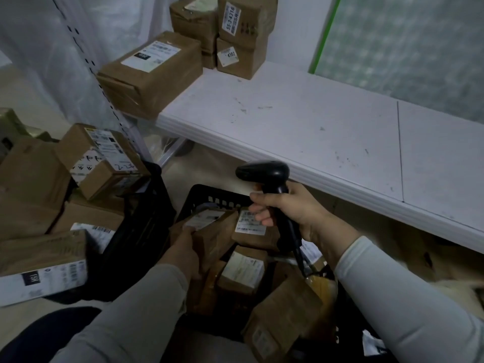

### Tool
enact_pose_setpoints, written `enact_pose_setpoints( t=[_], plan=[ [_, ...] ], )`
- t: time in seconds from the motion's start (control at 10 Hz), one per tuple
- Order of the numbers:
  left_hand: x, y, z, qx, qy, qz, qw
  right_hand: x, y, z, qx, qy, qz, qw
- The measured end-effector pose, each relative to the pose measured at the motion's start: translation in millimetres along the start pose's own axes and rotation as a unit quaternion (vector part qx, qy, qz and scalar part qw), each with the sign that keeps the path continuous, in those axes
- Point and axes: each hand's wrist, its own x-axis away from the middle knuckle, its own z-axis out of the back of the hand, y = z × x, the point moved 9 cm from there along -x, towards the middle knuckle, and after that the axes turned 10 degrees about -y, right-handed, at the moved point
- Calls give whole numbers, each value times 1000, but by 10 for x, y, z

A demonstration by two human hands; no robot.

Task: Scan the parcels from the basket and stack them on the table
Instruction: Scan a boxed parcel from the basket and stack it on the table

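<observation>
A black basket (pixel 209 196) on the floor below the table holds several brown cardboard parcels with white labels. My left hand (pixel 184 248) reaches into it and grips one parcel (pixel 214 231) by its near left side. My right hand (pixel 293 209) holds a black handheld barcode scanner (pixel 264 172) by its handle above the basket, head pointing left. On the white table (pixel 314 132), at its far left end, stand several stacked parcels: a large one (pixel 152 72) at the corner and a pile (pixel 235 32) behind it.
A heap of cardboard boxes (pixel 99 161) fills the floor on the left, with a second black crate (pixel 141 226) among them. A perforated metal upright (pixel 89 61) stands by the table's left end. The scanner's cable (pixel 301 260) hangs into the basket.
</observation>
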Motion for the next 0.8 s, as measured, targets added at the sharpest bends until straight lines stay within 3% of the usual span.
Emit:
enact_pose_setpoints(
  t=[0.2, 0.5, 0.8],
  plan=[
    [395, -63, -126, -17, -76, 37, 996, 84, -38, -19, 14, -11, 2, 1000],
    [838, 267, 225, -20, -130, -84, 988, 405, -95, -157, 42, -22, 16, 999],
    [1508, 655, 264, -128, -150, -150, 969, 798, -200, -229, 119, -32, 37, 992]
  ],
)
